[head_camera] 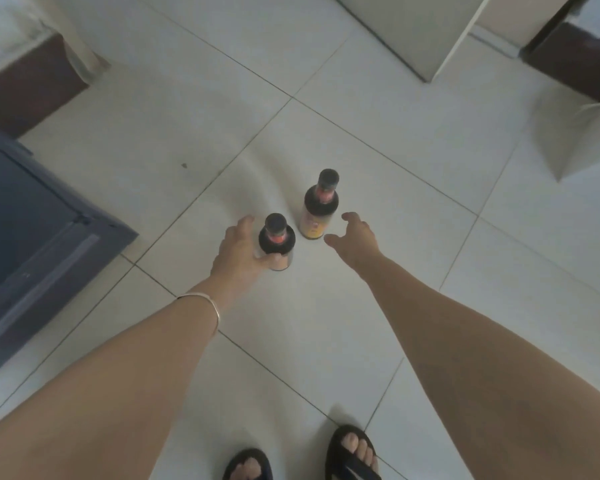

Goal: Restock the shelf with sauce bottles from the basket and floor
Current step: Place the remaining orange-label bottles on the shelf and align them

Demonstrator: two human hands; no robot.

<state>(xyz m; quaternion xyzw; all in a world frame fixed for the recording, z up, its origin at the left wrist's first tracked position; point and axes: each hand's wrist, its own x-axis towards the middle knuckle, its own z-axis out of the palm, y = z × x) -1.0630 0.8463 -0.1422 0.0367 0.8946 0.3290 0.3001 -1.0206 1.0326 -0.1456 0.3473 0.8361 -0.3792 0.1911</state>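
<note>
Left hand (238,251) grips the near dark-capped glass sauce bottle (276,241) on the white tiled floor (378,188); right hand (355,244) spread beside the far yellow-labelled bottle (320,207). We judge neither yet shelved.

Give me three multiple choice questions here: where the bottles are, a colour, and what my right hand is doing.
1. Where do the nearer sauce bottle and the farther sauce bottle stand?
A. on a shelf
B. in a basket
C. on the tiled floor
2. What colour is the farther sauce bottle's cap?
A. black
B. white
C. green
3. What is the right hand doing?
A. gripping a cap
B. reaching open, holding nothing
C. lying flat on the floor
Answers: 1 C, both stand on tiles. 2 A, it looks black. 3 B, it is spread, grasping nothing.
</note>
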